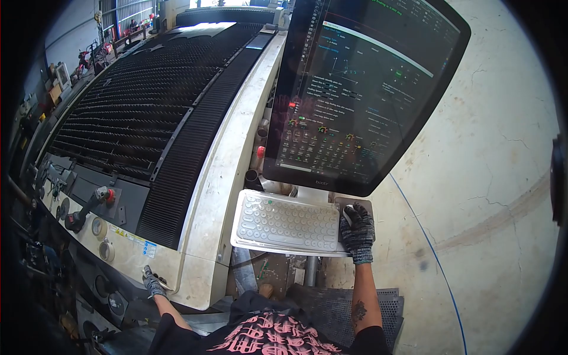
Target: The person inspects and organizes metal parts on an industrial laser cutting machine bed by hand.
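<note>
My right hand (357, 228), in a grey and black knit glove, is closed over a mouse, of which a light part shows between the fingers, at the right end of the keyboard tray. Beside it lies a white keyboard (289, 223) under a clear cover. Above the keyboard stands a large black monitor (361, 89) with a dark software screen. My left hand (155, 281), also gloved, rests on the near corner of the white machine frame (195, 266). A thin light-coloured item shows by its fingers, too small to name.
A slatted cutting bed (136, 100) fills the left. On its near ledge lie a cordless grinder (89, 208) and tape rolls (106, 251). A blue cable (429, 245) crosses the floor at right. Perforated metal sheets (387, 307) lie below. A person (134, 26) is far back.
</note>
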